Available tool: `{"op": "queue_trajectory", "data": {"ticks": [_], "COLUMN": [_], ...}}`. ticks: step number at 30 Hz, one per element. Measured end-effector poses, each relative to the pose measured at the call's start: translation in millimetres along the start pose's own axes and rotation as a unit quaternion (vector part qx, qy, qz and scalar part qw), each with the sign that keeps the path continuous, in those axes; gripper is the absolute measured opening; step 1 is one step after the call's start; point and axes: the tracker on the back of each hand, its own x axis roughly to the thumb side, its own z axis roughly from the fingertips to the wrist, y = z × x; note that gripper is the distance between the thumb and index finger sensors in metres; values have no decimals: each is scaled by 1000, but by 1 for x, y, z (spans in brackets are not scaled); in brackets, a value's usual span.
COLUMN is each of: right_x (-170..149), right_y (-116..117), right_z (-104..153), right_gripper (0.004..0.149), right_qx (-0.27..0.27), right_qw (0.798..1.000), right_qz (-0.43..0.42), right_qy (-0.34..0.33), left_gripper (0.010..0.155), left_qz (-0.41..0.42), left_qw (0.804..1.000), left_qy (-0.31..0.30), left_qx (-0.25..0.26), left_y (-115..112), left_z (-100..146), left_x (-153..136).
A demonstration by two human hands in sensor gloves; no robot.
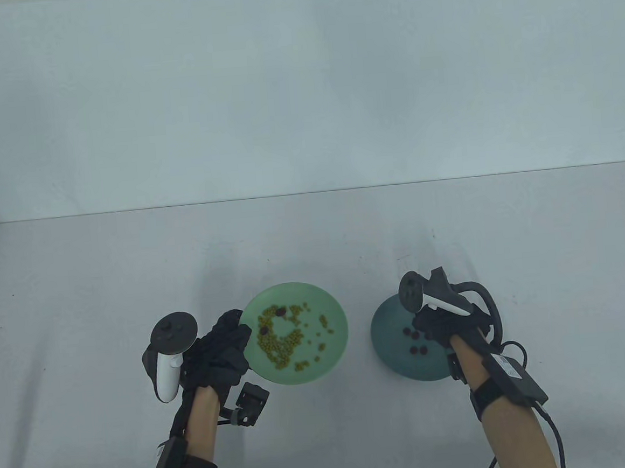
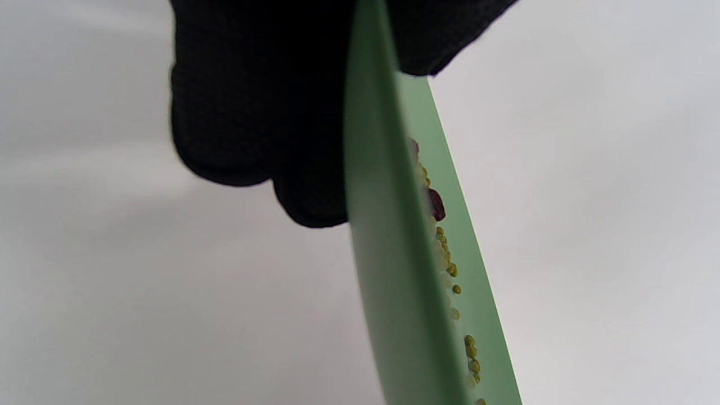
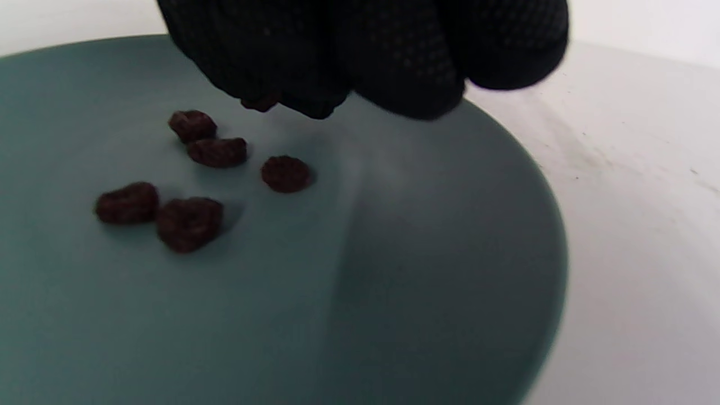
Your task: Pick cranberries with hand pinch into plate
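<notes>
A light green plate (image 1: 330,319) holds many yellow-green beans (image 1: 284,349) and a few dark cranberries (image 1: 281,311). My left hand (image 1: 233,326) grips its left rim; in the left wrist view the plate's edge (image 2: 382,270) runs between my thumb and fingers (image 2: 253,124), with a cranberry (image 2: 436,203) on it. My right hand (image 1: 425,325) hovers over the dark teal plate (image 1: 387,320), which holds several cranberries (image 1: 419,350). In the right wrist view my fingertips (image 3: 394,84) pinch a cranberry (image 3: 260,103) just above the teal plate (image 3: 422,270), close to the loose ones (image 3: 188,222).
Both plates sit side by side near the front of a white table (image 1: 131,259). A pale wall (image 1: 300,83) rises behind the table's far edge. A cable (image 1: 555,431) trails from my right wrist.
</notes>
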Motion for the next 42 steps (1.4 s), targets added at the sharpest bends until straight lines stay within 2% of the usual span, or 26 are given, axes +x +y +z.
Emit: {"op": "queue_trajectory", "data": {"ticks": [6,11,15,20,25,29,35,42], "right_x": [-3,-4,-3,8,35,64,109,150], "right_y": [-4,-20,-42,-81,-117,-135,-145,-139], "right_z": [1,11,24,45,63,69,72,70], "right_gripper": [51,51,49,47,47,48,47,47], "right_qx": [-7,-27,-51,-93,-136,-155,-170,-165], "right_qw": [1000,1000,999,995,988,983,974,967], "right_qz": [-4,-4,6,21,32,35,43,49], "right_qy": [8,3,-4,-26,-63,-95,-146,-189], "left_gripper": [56,56,56,56,56,56,56,56], "left_qz": [1,0,-2,-2,-3,-3,-3,-3], "left_qw": [1000,1000,1000,1000,1000,1000,1000,1000], "left_qy": [1,0,0,0,-1,-2,-3,-4], "left_qx": [1,-1,-3,-4,-6,-7,-7,-8], "left_y": [1,0,0,-2,-3,-4,-5,-6], "left_z": [0,0,0,-1,-1,-1,-1,-1], "left_x": [0,0,0,0,1,1,1,2]}}
